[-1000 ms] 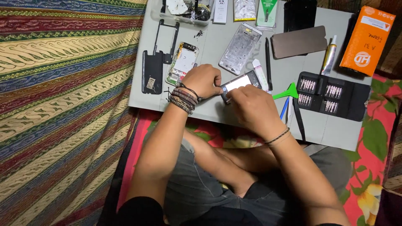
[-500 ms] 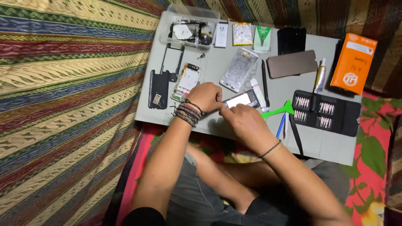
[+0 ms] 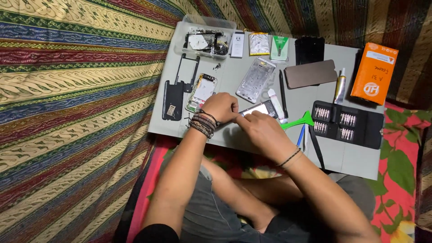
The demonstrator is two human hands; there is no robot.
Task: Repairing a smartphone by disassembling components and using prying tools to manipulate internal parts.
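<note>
My left hand [image 3: 221, 107] and my right hand [image 3: 261, 130] meet over a small phone part with a shiny pale face [image 3: 258, 108] on the grey work mat [image 3: 342, 155]. Both hands grip it, the left from the left side, the right from below. Beaded bracelets ring my left wrist and a thin cord my right. Just left of my left hand lies an opened phone body [image 3: 201, 92]. A green plastic pry tool [image 3: 299, 121] lies right of my right hand.
A black bit case [image 3: 348, 123] lies open at the right, an orange box [image 3: 374, 74] behind it. A clear tray of parts [image 3: 207, 38], small packets, a clear phone frame [image 3: 255, 80], a brown panel [image 3: 311, 74], a glue tube [image 3: 339, 85] and black frames [image 3: 173, 99] lie on the mat. Striped cloth surrounds it.
The view has tilted so the mat sits lower and more of its far edge shows. Both hands stay together on the small phone part, with only slight finger shifts.
</note>
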